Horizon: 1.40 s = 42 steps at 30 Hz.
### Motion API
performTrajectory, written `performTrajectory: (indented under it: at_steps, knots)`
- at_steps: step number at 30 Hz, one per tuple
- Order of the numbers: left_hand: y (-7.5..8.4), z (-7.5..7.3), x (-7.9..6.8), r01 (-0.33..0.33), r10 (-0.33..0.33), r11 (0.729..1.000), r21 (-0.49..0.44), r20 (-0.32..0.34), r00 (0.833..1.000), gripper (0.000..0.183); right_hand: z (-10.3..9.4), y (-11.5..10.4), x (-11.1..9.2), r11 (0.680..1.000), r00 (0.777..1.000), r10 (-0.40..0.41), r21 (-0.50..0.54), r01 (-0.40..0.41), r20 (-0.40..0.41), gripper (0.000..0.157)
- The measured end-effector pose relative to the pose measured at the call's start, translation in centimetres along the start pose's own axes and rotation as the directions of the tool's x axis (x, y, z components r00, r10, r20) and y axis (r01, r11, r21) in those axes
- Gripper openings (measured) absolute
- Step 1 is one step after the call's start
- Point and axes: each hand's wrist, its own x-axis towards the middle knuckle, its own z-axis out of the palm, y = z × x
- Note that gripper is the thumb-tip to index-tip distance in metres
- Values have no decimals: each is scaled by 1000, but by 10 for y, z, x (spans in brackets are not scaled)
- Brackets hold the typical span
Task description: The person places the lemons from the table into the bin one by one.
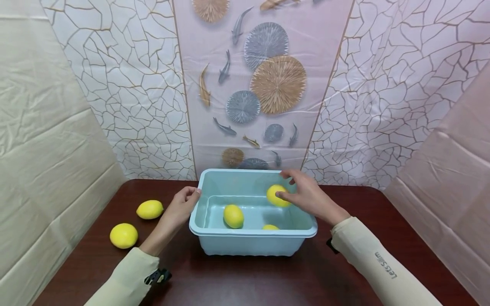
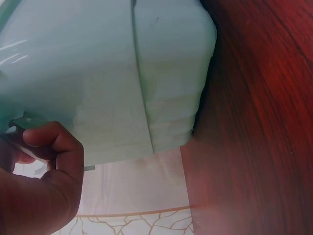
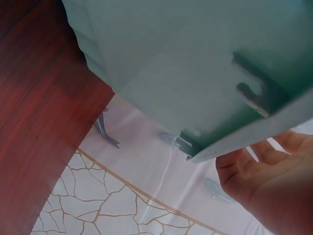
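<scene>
A light blue plastic basin stands on the table. My left hand holds its left rim, fingers curled at the edge; the left wrist view shows that hand beside the basin wall. Over the basin's right side is my right hand, thumb and fingers spread apart. A yellow lemon lies just under its thumb, which overlaps it. Inside the basin sit another lemon and one more lemon, mostly hidden by the front wall. The right wrist view has the right hand behind the rim.
Two lemons, a farther lemon and a nearer lemon, lie on the dark red-brown table left of the basin. Patterned cloth hangs behind the table, with pale cloth walls at both sides.
</scene>
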Motion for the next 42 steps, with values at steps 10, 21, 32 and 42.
performTrajectory:
  at_steps: [10,21,32,42]
  knots:
    - [1,0,1,1,-1,1000,-15,3,1000,43,-2,4,0,1000,999,-21,-7,20,-26,48]
    - [1,2,-2,-13,13,1000,0,-4,1000,44,-11,6,-14,995,999,12,95,-8,-42,47]
    - [0,5,-2,-18,18,1000,-10,-8,1000,46,-21,10,-29,991,993,86,112,-76,-81,37]
    - [-1,2,-3,-24,24,1000,5,-12,1000,46,-19,19,-43,985,976,156,94,-143,-149,39]
